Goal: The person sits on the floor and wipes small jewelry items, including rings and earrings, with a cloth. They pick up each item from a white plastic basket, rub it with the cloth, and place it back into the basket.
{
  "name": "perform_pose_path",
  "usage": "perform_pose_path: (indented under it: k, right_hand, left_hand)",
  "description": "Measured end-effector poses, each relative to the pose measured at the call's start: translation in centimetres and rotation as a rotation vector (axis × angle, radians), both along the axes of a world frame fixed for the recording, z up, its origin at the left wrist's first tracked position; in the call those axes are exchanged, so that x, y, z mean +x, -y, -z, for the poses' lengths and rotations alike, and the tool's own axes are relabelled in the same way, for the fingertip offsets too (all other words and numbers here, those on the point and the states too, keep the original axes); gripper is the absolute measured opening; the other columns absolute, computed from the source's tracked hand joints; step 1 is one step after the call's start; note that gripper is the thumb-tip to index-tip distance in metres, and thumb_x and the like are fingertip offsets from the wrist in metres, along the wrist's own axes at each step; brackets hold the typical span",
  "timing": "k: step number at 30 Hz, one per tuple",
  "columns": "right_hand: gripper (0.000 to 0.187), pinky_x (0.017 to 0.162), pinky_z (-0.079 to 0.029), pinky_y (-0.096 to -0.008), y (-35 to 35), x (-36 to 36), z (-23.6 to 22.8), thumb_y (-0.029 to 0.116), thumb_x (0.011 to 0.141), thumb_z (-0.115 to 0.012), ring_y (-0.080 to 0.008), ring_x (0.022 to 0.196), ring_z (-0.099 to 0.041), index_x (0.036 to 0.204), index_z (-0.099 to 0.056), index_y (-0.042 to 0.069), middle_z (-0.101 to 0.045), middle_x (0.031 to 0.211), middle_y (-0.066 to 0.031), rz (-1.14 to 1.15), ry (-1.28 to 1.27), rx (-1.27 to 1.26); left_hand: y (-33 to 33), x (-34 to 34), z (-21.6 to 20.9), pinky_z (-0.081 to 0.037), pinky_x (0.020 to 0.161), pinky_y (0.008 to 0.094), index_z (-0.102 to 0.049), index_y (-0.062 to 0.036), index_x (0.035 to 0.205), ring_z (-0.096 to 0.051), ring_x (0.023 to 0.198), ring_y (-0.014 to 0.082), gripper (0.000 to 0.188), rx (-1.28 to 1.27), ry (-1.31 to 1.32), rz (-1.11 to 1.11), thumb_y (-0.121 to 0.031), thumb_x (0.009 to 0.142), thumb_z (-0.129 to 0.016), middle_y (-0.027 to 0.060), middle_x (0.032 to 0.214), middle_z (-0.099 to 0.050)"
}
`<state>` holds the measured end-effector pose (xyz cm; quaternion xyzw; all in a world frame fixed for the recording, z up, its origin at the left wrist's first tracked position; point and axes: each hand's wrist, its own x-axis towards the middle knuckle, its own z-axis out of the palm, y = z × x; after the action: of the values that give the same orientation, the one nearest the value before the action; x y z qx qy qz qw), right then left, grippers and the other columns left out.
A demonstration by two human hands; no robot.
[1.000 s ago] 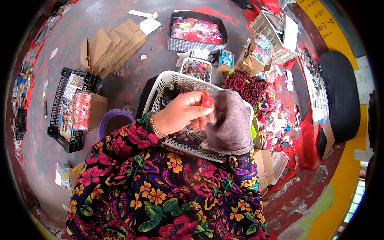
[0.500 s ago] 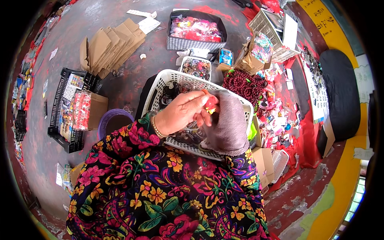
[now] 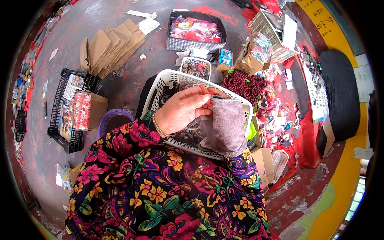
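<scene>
Over a white perforated basket (image 3: pixel 160 80), my left hand (image 3: pixel 184 110) pinches a small orange-red piece (image 3: pixel 205 90) between thumb and fingers; I cannot make out its kind. A beaded bracelet circles that wrist. My right hand (image 3: pixel 221 92) meets it at the piece, its fingers bent toward it and mostly hidden. A mauve-grey cloth cover (image 3: pixel 228 124) wraps the right wrist and hand, below which the floral sleeve begins. Inside the basket, beneath my hands, lie many dark and pale hair ties (image 3: pixel 192 130).
A smaller white basket (image 3: pixel 196 59) of hair ties stands just beyond. Dark red beads (image 3: pixel 245 86) are heaped at the right, beside an open carton (image 3: pixel 251 60). A purple-rimmed bucket (image 3: pixel 105 120), a black crate (image 3: pixel 66 136) and flattened cardboard (image 3: pixel 114 46) lie left. A patterned bin (image 3: pixel 196 43) stands farther off.
My left hand has shifted slightly down, and its fingers have closed in more. The red piece has turned and shows a thin orange end upward. The mauve-grey cover has tilted a little.
</scene>
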<state>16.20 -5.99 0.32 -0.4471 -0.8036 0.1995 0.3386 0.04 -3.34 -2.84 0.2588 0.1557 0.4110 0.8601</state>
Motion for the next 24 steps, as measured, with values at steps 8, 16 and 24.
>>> perform_pose_path:
  k: [8,16,24]
  right_hand:
    - [0.048,0.077,-0.045,-0.0383,1.0,-0.2,-1.1,0.008,0.066,-0.068,-0.0336,0.089,-0.057,0.111,-0.054,0.002,-0.058,0.098,-0.0156,0.147,0.178,0.025]
    - [0.058,0.078,-0.045,-0.0393,0.4,0.7,-1.9,0.011,0.062,-0.073,-0.0332,0.087,-0.056,0.113,-0.048,0.001,-0.055,0.096,-0.0157,0.207,-0.039,-0.096]
    - [0.045,0.089,-0.046,-0.0341,0.2,-0.9,-2.7,0.001,0.075,-0.063,-0.0224,0.092,-0.059,0.117,-0.048,0.002,-0.058,0.099,-0.0124,0.311,-0.572,-0.222]
  left_hand:
    - [0.4,0.0,-0.6,-0.048,0.087,0.0307,-0.057,0.0005,0.107,-0.059,0.094,0.0151,0.017,0.188,-0.051,0.038,-0.009,0.094,-0.049,0.0054,0.102,-0.060]
    - [-0.1,-0.2,-1.2,-0.046,0.085,0.0325,-0.053,0.0007,0.105,-0.057,0.098,0.0210,0.016,0.063,0.033,0.017,-0.009,0.096,-0.043,0.0090,0.098,-0.058]
    - [-0.5,-1.8,-1.8,-0.034,0.067,0.0263,-0.052,-0.0025,0.087,-0.044,0.073,0.0131,0.024,0.023,-0.053,0.242,-0.023,0.093,-0.042,0.0034,0.079,-0.047]
